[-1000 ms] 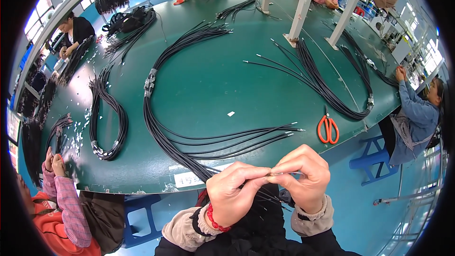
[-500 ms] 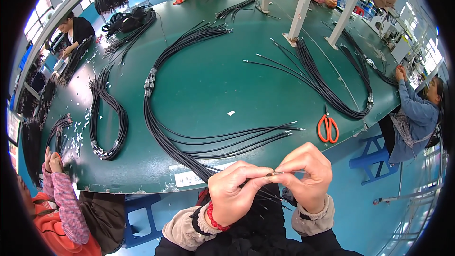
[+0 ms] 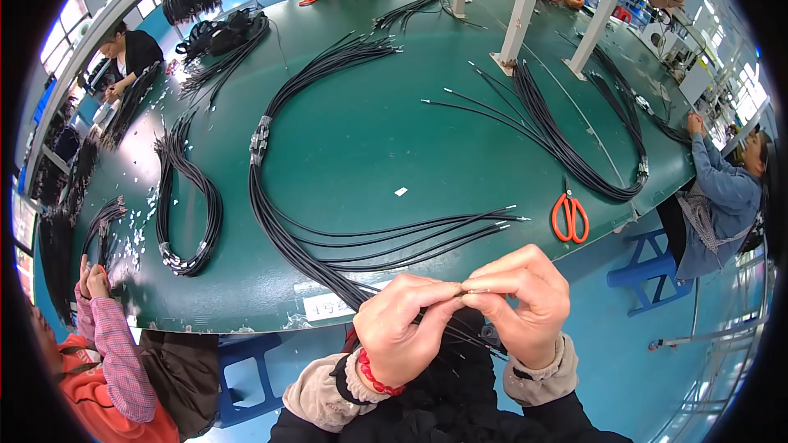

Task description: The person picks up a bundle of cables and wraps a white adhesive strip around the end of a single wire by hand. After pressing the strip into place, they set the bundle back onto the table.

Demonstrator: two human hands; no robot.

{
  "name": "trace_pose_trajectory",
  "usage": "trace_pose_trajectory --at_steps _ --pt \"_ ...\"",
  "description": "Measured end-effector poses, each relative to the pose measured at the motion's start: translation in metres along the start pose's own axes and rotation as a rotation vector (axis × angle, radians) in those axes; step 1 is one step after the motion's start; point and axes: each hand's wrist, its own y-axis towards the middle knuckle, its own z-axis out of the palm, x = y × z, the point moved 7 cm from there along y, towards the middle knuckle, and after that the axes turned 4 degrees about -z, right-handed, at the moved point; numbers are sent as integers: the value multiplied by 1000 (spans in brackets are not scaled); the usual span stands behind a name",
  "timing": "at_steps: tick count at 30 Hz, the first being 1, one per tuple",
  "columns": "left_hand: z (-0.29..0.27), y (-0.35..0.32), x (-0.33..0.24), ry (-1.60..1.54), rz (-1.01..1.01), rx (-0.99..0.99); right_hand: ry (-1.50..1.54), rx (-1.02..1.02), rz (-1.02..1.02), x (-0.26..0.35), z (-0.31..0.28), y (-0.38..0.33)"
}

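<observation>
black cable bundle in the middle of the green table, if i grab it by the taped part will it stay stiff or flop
Probably flop: the black cable bundle lies in long loose curves on the green table, so it bends easily. Its free ends fan out separately and would likely dangle and splay. Lifting at the taped part should keep the strands together there, both sides sagging.

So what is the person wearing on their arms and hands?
Both hands are bare, with no gloves. The left hand has a red beaded bracelet on its wrist. Both wrists end in beige ribbed cuffs, and the sleeves above them are dark, almost black.
</observation>
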Motion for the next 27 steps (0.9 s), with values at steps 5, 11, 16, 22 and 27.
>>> trace_pose_trajectory --at_steps 5,11,16,22,27 --pt "-2 -3 10 -62 -104 31 -53 -3 -26 4 0 -2" --pt "-3 -4 15 -167 -172 57 -33 9 18 6 -2 -1" --pt "-2 -5 18 -263 -248 152 207 89 119 -10 2 4" --pt "1 -1 17 -274 -247 280 334 172 131 -13 9 7" --pt "1 1 9 -172 -166 229 147 127 87 1 6 5"
